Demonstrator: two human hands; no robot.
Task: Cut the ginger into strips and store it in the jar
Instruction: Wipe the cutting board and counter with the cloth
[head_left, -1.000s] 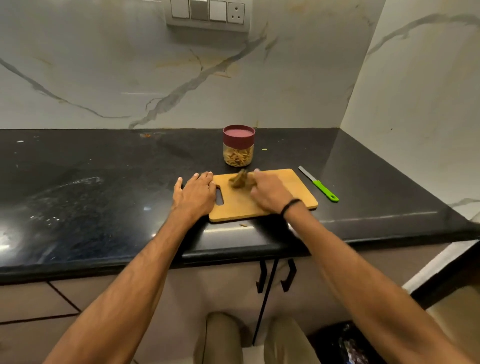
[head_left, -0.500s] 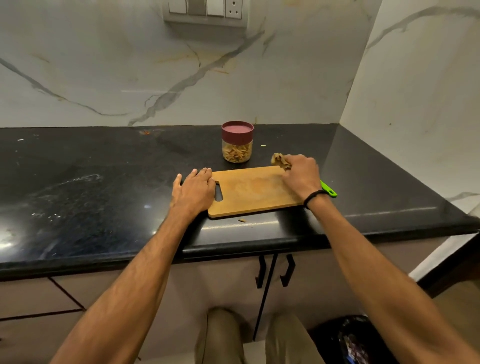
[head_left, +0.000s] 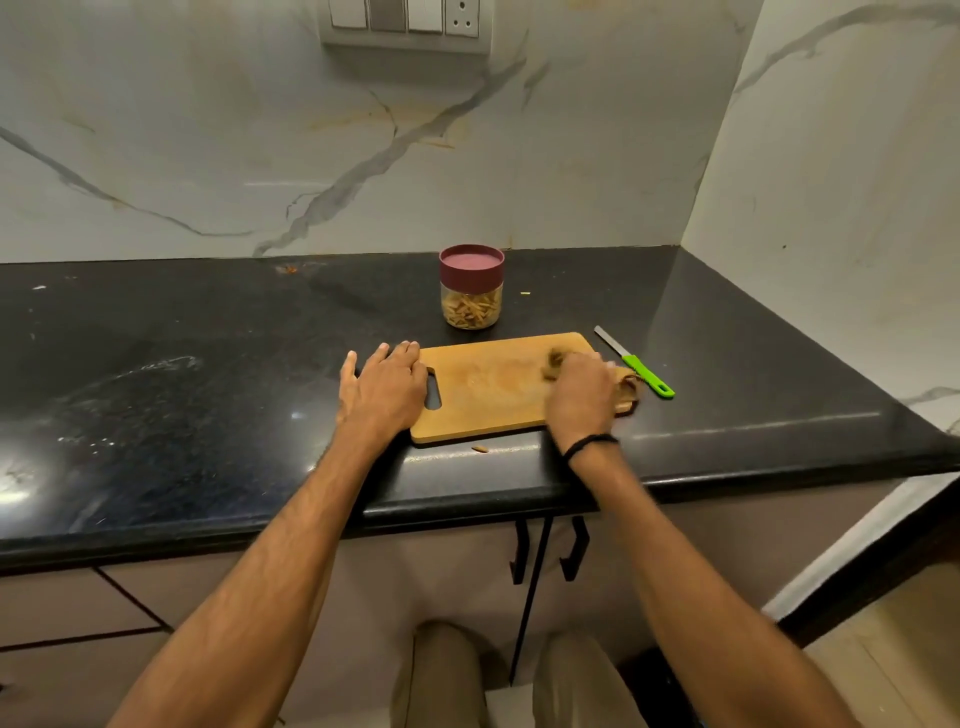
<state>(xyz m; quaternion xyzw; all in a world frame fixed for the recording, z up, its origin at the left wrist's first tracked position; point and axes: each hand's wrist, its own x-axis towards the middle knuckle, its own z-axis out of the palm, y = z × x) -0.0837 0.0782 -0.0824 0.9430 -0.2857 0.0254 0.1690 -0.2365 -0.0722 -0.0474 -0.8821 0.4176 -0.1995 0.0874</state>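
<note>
Black stone counter (head_left: 208, 364) runs under marble walls; both forearms reach out over its front edge. Left hand (head_left: 382, 389) lies flat, palm down, fingers (head_left: 402, 353) straight and together, gripping nothing, resting on the slotted end of the one cutting board (head_left: 493, 384); right hand (head_left: 579, 395), motion-blurred, is over the board's right end, its fingers curled round one knob of ginger (head_left: 555, 360) that pokes out on their far side. One jar (head_left: 471, 288), maroon lid on and ginger strips inside, stands just behind the board; one green-handled knife (head_left: 636, 364) lies on the counter just right of it; one small scrap (head_left: 480, 448) lies by the board's near edge.
</note>
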